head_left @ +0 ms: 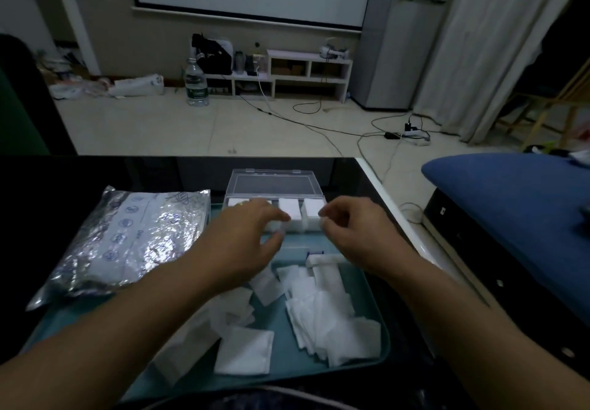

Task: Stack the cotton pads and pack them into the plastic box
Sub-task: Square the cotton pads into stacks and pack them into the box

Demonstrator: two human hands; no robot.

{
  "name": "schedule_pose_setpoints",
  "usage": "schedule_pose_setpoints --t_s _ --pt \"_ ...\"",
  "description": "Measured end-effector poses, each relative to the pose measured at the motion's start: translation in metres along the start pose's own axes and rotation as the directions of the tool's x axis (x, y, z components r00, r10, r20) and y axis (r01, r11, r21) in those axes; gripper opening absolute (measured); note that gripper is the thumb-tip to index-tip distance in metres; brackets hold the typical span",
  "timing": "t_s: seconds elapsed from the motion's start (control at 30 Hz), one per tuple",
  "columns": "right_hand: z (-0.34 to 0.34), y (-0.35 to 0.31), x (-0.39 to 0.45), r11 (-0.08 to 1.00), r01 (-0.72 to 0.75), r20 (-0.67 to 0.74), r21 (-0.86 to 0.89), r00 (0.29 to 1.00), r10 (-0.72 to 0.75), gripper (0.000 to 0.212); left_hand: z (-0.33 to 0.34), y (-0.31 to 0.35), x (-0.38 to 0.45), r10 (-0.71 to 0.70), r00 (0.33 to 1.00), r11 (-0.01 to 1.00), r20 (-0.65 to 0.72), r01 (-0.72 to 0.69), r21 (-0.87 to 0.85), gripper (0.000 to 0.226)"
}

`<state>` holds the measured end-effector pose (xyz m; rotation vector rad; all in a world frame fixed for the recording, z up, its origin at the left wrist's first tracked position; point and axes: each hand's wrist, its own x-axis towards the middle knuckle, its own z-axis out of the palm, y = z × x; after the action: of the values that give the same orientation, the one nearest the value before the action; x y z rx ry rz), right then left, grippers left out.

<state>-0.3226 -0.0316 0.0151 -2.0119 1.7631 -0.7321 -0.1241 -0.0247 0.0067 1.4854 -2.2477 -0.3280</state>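
Plastic box (274, 192) was seen lid-open, stacks inside; left hand (245, 237) and right hand (354, 234) were held over it; loose cotton pads (332, 323) were spread in teal tray (384, 339).
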Motion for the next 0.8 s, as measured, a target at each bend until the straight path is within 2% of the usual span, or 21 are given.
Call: schedule_pose_setpoints --t_s 0.13,0.23,0.3,0.37,0.47,0.67,0.73,0.8 --pt "0.011 -0.002 -0.04 0.99 -0.01 0.059 -0.14 0.998 0.018 0.03 0.002 -0.004 -0.052 0.018 1.0 1.0 0.0 -0.018 -0.022 0.037" --pt "0.02 -0.005 -0.063 0.945 0.092 0.188 -0.315 0.982 -0.033 0.042 0.006 -0.009 -0.084 -0.052 0.998 0.999 0.02 0.052 -0.009 0.045" --pt "0.021 -0.007 -0.07 0.895 0.139 0.337 -0.424 0.941 0.013 0.061 0.013 -0.013 -0.095 -0.04 0.998 0.997 0.056 0.037 0.062 0.053" --pt "0.023 -0.007 -0.071 0.86 0.158 0.441 -0.486 0.894 0.085 0.078 0.016 -0.015 -0.101 -0.024 0.988 0.987 0.152 -0.001 0.162 0.067" --pt "0.024 -0.001 -0.07 0.873 0.148 0.47 -0.464 0.877 0.101 0.087 0.02 -0.015 -0.102 -0.018 0.971 0.967 0.24 -0.044 0.252 0.061" --pt "0.03 -0.003 -0.061 0.926 0.136 0.395 -0.353 0.918 0.016 0.075 0.024 -0.017 -0.093 -0.021 0.962 0.959 0.274 -0.058 0.277 0.049" --pt "0.031 -0.004 -0.058 0.948 0.136 0.355 -0.286 0.934 -0.027 0.062 0.027 -0.017 -0.09 -0.006 0.971 0.966 0.24 -0.057 0.254 0.042" --pt "0.033 -0.006 -0.054 0.986 0.101 0.275 -0.136 0.959 -0.06 0.044 0.029 -0.015 -0.088 0.012 0.978 0.972 0.207 -0.061 0.228 0.033"
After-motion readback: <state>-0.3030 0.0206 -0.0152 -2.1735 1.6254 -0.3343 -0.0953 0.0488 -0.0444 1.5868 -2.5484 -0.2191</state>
